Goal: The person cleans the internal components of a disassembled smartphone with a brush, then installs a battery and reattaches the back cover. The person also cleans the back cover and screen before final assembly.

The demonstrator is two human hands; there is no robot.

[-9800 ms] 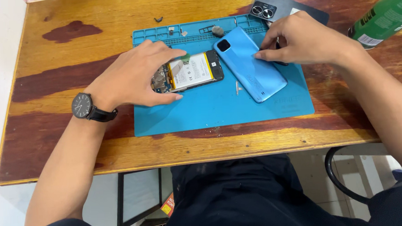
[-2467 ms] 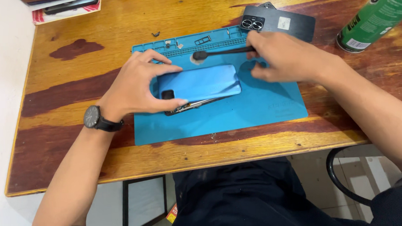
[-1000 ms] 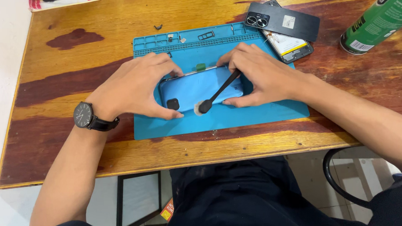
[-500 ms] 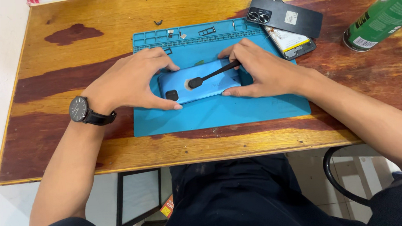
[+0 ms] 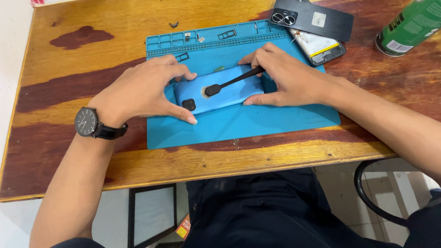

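Observation:
A blue phone (image 5: 219,97) lies back-up on a blue work mat (image 5: 260,122), its camera block at the lower left. My left hand (image 5: 139,90), with a black wristwatch (image 5: 86,122) on the wrist, presses its fingers and thumb on the phone's left end. At the phone's right end, my right hand (image 5: 288,79) pinches it while also holding a thin black brush-like tool (image 5: 231,82). The tool's rounded head rests over the phone's back.
A second, dark phone (image 5: 312,18) with its back off lies at the mat's upper right, beside its opened body (image 5: 321,45). A green spray can (image 5: 419,18) stands at the far right. Small parts sit in the mat's top tray (image 5: 202,36). The wooden table (image 5: 79,60) ends just below.
The blue back cover went from beside the opened phone onto it. Both hands now press its ends, and the black tool has swung flatter over the phone's back.

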